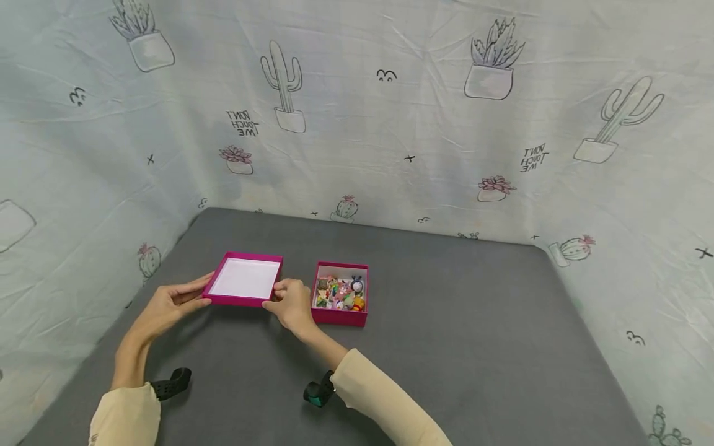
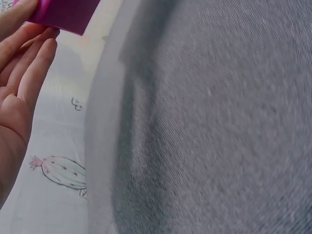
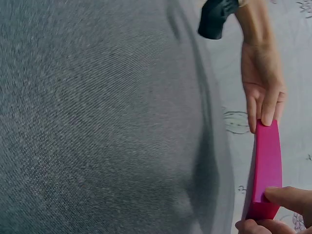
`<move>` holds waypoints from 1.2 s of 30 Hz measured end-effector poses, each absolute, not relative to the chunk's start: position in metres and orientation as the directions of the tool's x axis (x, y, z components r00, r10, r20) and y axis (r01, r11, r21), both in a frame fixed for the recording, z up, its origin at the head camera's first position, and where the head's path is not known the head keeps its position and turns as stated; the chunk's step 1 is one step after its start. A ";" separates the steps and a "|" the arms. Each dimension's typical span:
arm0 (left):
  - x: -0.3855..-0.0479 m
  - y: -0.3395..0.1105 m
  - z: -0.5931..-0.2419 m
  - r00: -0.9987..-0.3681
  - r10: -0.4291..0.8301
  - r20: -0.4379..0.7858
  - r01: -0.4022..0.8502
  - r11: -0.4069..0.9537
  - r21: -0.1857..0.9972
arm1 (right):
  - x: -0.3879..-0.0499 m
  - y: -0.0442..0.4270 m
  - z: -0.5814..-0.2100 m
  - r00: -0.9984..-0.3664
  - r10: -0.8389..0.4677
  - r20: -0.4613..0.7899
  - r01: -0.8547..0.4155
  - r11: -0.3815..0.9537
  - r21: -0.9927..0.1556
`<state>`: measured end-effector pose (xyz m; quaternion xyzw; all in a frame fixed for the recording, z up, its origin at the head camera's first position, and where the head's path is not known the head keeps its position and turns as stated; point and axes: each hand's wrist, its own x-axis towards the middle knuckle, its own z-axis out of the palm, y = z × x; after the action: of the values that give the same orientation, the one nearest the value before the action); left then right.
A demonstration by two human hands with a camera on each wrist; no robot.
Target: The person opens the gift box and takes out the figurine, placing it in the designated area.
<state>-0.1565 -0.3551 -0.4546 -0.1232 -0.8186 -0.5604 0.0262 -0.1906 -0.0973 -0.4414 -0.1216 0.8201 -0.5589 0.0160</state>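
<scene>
A shallow pink box lid (image 1: 245, 278), its white inside facing up, is held above the grey table between both hands. My left hand (image 1: 165, 310) pinches its left side, thumb in front and fingers behind; the left wrist view shows that hand (image 2: 19, 92) at a corner of the lid (image 2: 68, 13). At the right side, my right hand (image 1: 294, 305) pinches the near right corner. In the right wrist view the lid (image 3: 267, 161) appears edge-on between the two hands. Beside my right hand, a pink box (image 1: 340, 317) stands uncovered, with several small colourful figurines (image 1: 341, 293) inside.
The grey table (image 1: 474, 347) extends widely to the right of the box. Behind and along the sides hangs a white cloth (image 1: 357, 124) printed with cacti. Black wrist cameras (image 1: 319, 391) sit on both forearms, low over the table.
</scene>
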 end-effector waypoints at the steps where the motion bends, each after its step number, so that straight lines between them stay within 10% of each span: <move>1: -0.157 -0.356 -0.456 -0.969 0.171 0.179 0.229 0.345 0.910 | -0.191 -0.100 -0.442 -0.968 -0.216 0.125 -0.200 0.374 -0.905; 36: -0.176 -0.341 -0.466 -0.989 0.134 0.066 0.149 0.857 0.492 | -0.194 -0.124 -0.463 -0.931 -0.345 0.120 -0.328 0.641 -0.694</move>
<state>-0.1756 -0.3411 -0.4664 -0.0736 -0.9636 -0.2566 0.0147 -0.1937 -0.1242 -0.4629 -0.1858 0.9057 -0.3810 0.0118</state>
